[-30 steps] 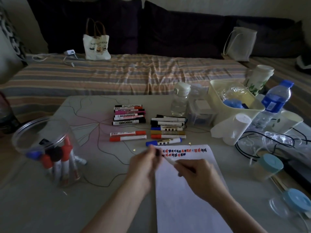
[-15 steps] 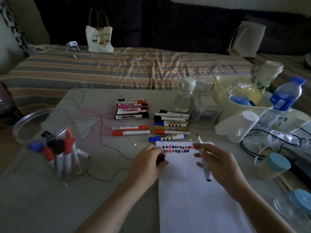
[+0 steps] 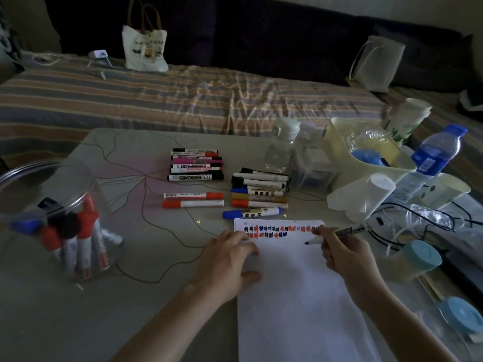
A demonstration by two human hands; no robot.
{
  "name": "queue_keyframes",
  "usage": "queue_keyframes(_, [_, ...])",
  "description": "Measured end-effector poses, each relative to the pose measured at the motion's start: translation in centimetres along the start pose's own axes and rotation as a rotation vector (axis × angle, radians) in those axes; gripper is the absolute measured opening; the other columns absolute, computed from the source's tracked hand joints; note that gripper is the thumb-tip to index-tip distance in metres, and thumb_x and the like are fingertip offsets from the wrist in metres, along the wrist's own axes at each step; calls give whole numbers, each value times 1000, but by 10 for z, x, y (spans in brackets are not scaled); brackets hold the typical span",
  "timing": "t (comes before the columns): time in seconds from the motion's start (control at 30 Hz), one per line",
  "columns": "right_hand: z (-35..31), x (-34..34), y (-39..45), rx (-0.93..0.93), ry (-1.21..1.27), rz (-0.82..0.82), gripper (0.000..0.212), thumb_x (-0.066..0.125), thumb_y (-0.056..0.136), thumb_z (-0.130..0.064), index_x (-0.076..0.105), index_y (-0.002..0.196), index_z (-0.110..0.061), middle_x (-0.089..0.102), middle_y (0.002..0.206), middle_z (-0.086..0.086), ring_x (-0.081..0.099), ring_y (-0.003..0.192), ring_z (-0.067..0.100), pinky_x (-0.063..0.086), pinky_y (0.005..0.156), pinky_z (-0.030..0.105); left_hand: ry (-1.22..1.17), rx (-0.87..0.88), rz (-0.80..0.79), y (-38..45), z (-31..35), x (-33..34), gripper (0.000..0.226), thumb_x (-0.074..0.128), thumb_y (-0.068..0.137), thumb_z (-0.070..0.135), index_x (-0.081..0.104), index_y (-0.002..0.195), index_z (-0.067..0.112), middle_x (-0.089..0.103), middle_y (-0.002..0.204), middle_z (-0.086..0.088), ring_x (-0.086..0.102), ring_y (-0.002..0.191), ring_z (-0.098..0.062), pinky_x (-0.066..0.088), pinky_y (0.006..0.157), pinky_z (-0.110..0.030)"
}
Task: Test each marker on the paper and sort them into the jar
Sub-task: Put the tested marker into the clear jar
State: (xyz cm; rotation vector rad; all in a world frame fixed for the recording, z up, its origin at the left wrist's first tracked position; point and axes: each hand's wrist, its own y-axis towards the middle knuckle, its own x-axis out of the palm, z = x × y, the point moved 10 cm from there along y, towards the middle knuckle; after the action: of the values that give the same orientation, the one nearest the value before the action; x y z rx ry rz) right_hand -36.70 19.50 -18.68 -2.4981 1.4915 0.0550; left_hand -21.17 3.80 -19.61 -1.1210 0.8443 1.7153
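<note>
Right hand (image 3: pixel 347 254) grips one uncapped blue marker (image 3: pixel 337 234) over the paper (image 3: pixel 300 296); left hand (image 3: pixel 227 257) presses the paper's left edge, fingers curled, possibly on a cap. Bare table (image 3: pixel 65 322) lies near the jar (image 3: pixel 60 218).

Bare table (image 3: pixel 162 257) between jar (image 3: pixel 52 205), paper (image 3: pixel 300 296)

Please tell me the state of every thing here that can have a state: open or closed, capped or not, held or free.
Marker: uncapped, held by right hand, tip just above paper.
Left hand: rests on the paper's left edge.
Jar: open, markers inside.
Blue marker: capped, lying free.
Water bottle: capped.
</note>
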Motion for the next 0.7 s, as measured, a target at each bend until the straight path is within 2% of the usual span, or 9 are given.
queue_keyframes(0.13, [-7,19,19,-70,-241,-49,23,61,93,-24,71,82,-7,64,61,4,55,59,18,46,60,32,22,-6,2,3,-1,1,54,63,83,56,53,131,34,39,141,9,32,131,-13,31,107,-34])
queue_keyframes(0.27, [-11,34,32,-125,-202,-65,18,59,95,-22,69,87,-10,72,73,7,68,66,20,53,60,31,3,-10,11,3,-3,2,55,64,81,56,53,131,35,39,141,10,32,131,-13,30,108,-33])
queue_keyframes(0.33, [-6,35,35,-143,-206,-56,13,61,93,-22,68,87,-13,73,73,5,70,67,20,56,60,31,-4,-7,24,3,-3,2,55,65,80,58,54,129,35,39,139,11,32,129,-11,30,106,-32])
queue_keyframes(0.43, [6,28,38,-195,-350,29,13,67,88,-33,71,80,-23,71,66,-2,67,62,12,55,59,29,-34,-10,30,4,-6,2,56,66,78,60,56,127,36,41,136,14,34,126,-10,31,105,-31])
queue_keyframes(0.5, [13,23,40,-212,-409,66,15,67,86,-41,71,79,-28,71,69,-7,66,68,7,54,65,29,-44,-13,27,3,-7,2,55,67,77,60,57,126,36,42,135,14,35,125,-9,31,104,-30])
queue_keyframes(0.6, [15,21,39,-226,-442,82,23,66,85,-46,70,81,-24,70,73,-7,66,71,7,55,64,28,-51,-18,23,4,-5,2,55,68,77,59,58,126,35,42,134,14,35,124,-10,32,104,-31])
queue_keyframes(0.7, [11,23,37,-244,-452,80,21,68,85,-45,68,77,-26,69,72,-7,64,69,6,47,59,21,-65,-24,21,4,-5,1,55,69,76,58,59,125,34,44,134,13,36,123,-10,33,103,-32])
